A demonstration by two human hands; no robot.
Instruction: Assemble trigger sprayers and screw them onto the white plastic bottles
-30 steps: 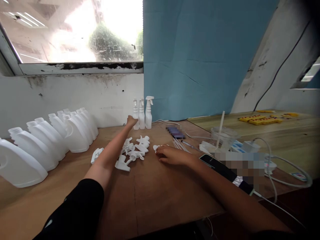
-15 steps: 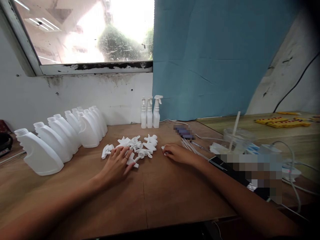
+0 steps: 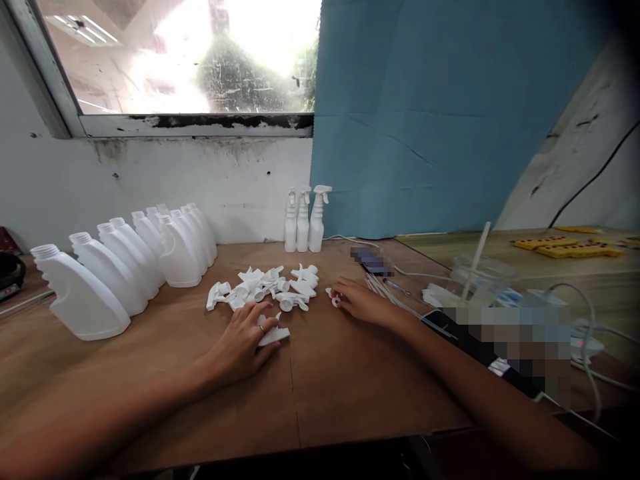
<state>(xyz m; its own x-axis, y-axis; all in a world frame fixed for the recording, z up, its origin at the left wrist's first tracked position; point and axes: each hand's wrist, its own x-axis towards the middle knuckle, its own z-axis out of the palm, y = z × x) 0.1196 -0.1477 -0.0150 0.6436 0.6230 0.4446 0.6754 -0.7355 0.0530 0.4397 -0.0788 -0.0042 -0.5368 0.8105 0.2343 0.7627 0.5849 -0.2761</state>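
My left hand [image 3: 243,343], with a ring on one finger, is closed around a white trigger spray head [image 3: 276,335] just in front of the pile. Part of the spray head is hidden by my fingers. To the right, my right hand [image 3: 364,301] rests low over the table with its fingertips pinched on a small white round piece [image 3: 335,301], mostly covered. Between and beyond my hands lies a loose pile of white trigger spray heads [image 3: 267,283].
Open-necked white plastic bottles [image 3: 93,287] stand in rows at the left. Three white spray bottles [image 3: 303,223] with heads on stand by the wall. At the right are thin white tubes [image 3: 383,288], a phone [image 3: 373,260], a plastic cup [image 3: 480,273] and cables.
My left hand has drawn a spray head out of the pile, toward me and slightly right. My right hand has barely moved; more of the small white piece shows. The view has shifted slightly.
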